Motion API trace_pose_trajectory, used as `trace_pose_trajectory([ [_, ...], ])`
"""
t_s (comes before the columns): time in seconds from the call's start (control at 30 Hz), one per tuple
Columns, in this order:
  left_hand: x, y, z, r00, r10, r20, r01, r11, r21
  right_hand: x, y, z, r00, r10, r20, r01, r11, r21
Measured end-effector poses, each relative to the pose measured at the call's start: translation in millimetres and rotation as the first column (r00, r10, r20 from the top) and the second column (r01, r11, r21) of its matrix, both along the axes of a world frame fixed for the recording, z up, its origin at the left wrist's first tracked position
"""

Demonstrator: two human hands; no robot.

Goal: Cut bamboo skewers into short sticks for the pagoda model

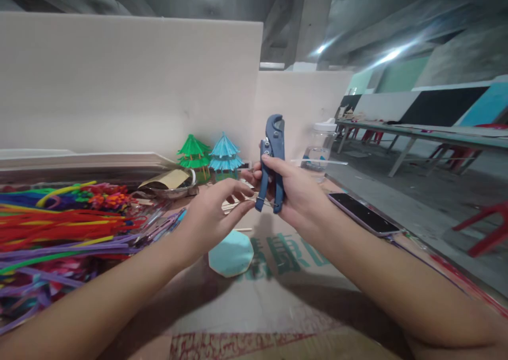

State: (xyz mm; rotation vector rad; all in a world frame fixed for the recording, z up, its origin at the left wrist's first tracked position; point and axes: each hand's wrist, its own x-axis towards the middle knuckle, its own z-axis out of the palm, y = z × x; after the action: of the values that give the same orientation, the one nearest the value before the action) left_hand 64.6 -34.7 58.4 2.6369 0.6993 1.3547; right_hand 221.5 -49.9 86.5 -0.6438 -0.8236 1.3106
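My right hand [291,190] is wrapped round a dark blue pipe cutter [273,153], which stands upright with its curved jaw at the top. A thin metal wire latch [266,202] spans the lower ends of its two handles. The thumb and fingers of my left hand [220,209] are pinched at the left end of that latch. Below them a pale turquoise octagonal piece [230,254] lies on the table. A few thin sticks [232,206] show partly behind my left hand.
Colourful pipe cleaners [67,222] are piled at the left. Behind stand a green paper pavilion [193,153], a blue paper pavilion [224,153] and a metal dish [170,188]. A water bottle [319,143] and a phone [363,213] are at the right. A white board [127,84] rises behind.
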Motion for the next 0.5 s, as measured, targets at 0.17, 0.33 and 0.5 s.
trace_pose_trajectory([
  [0.17,4,-8,-4.6,0.998,-0.066,-0.026,0.066,0.998,0.005,-3,-1,-0.9,0.996,0.042,-0.083,-0.041,0.999,0.015],
  [0.33,5,-7,-12.0,0.999,-0.020,-0.045,0.021,1.000,0.004,-5,6,-4.9,0.995,0.094,-0.041,-0.095,0.996,-0.005],
  [0.5,6,-10,-16.2,0.978,-0.079,-0.193,0.094,0.993,0.072,-4,8,-6.8,0.998,0.066,0.013,-0.067,0.992,0.108],
])
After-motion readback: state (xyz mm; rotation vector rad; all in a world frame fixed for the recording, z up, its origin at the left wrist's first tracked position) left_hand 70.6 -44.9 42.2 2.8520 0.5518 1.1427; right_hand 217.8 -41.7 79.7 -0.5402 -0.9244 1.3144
